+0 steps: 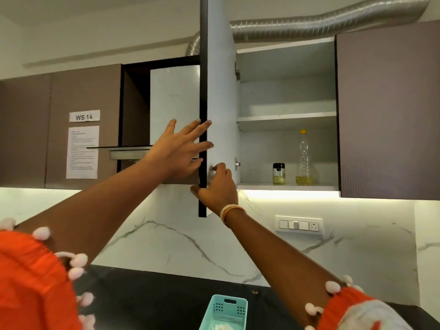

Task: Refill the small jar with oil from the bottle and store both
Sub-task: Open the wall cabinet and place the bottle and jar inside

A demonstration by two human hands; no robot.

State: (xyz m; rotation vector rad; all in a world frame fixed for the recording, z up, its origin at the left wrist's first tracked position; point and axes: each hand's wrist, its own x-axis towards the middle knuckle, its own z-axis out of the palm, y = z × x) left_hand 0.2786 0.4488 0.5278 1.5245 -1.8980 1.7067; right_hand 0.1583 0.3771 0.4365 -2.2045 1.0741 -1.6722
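A teal plastic basket (pixel 223 313) sits on the black countertop (pixel 147 294); a silver duct (pixel 321 22) runs above the cabinets.

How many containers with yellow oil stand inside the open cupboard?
2. The small glass jar with a black lid stands on the bottom shelf, left. The tall clear plastic bottle with a yellow cap stands right of it, apart. The open door may hide others.

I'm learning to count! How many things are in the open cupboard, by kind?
Bottles: 1, the oil bottle with the yellow cap
Jars: 1, the small jar with the black lid
Total: 2, both standing on the bottom shelf; the upper shelves show nothing.
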